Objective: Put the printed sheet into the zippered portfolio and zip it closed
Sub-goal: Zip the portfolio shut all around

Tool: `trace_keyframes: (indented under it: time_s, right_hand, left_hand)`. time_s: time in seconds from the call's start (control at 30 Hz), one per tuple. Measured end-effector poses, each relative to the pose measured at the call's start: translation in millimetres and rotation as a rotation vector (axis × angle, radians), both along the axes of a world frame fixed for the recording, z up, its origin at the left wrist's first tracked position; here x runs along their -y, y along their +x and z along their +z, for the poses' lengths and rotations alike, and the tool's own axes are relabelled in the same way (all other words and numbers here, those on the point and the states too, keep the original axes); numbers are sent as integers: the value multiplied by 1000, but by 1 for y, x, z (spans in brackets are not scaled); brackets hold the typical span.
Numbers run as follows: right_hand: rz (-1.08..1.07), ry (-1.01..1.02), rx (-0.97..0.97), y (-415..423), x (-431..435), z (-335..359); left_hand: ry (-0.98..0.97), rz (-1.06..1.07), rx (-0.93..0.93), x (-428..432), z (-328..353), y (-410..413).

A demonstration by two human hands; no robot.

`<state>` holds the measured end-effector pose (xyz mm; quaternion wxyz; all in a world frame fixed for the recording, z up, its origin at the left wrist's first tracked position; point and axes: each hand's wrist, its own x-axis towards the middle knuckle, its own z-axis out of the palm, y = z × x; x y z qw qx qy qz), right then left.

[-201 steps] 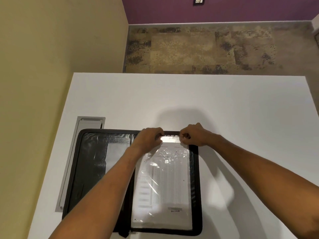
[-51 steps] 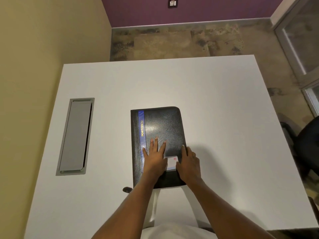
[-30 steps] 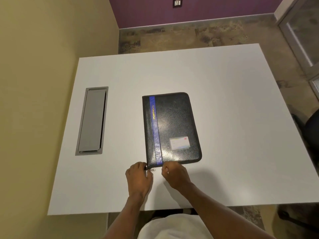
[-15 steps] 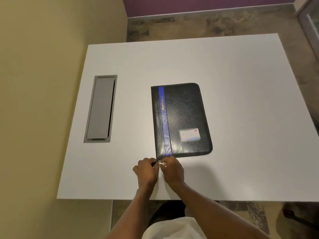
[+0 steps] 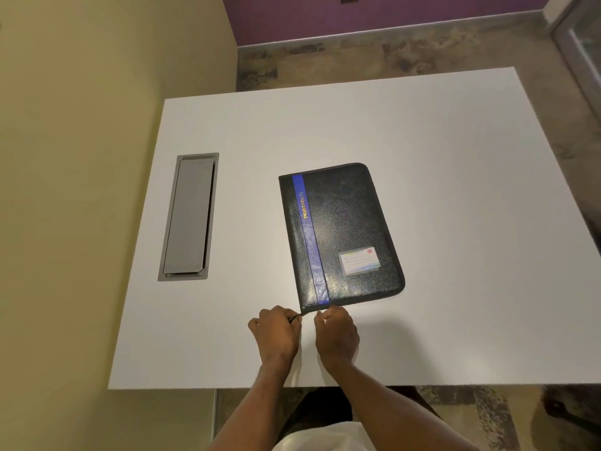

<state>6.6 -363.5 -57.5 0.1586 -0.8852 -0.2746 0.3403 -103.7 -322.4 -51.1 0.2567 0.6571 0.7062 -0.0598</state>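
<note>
Starting the zip step: grey hatch (image 5: pixel 188 216) sits left on the white table (image 5: pixel 455 190). Left hand (image 5: pixel 276 330) curled, pinching a dark tab at the near spine corner of the closed portfolio (image 5: pixel 341 232). Right hand (image 5: pixel 336 332) pinched on the near edge, likely the slider, too small to tell. Sheet hidden, presumably inside. Next: anchor the corner, run the slider rightward.

Single view only, head camera, wide-angle. Looks forward and steeply down from above near edge of white table (image 5: pixel 422 151). Whole tabletop fits in frame, so camera sits rather high. Forearms enter from bottom edge. Floor and walls visible at top and left. No second view to share scene.
</note>
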Motion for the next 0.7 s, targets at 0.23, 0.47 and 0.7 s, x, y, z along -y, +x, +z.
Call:
trace_keyframes:
  time_s: [0.23, 0.47, 0.7]
  right_hand:
    - [-161, 63, 74, 51, 17, -4]
    - [-208, 29, 128, 119, 26, -4]
    - [-91, -6, 194, 182, 21, 4]
  left_hand:
    - [24, 16, 29, -1, 1, -1]
    - [41, -47, 10, -5, 7, -3]
    - [47, -88, -66, -11, 7, -5]
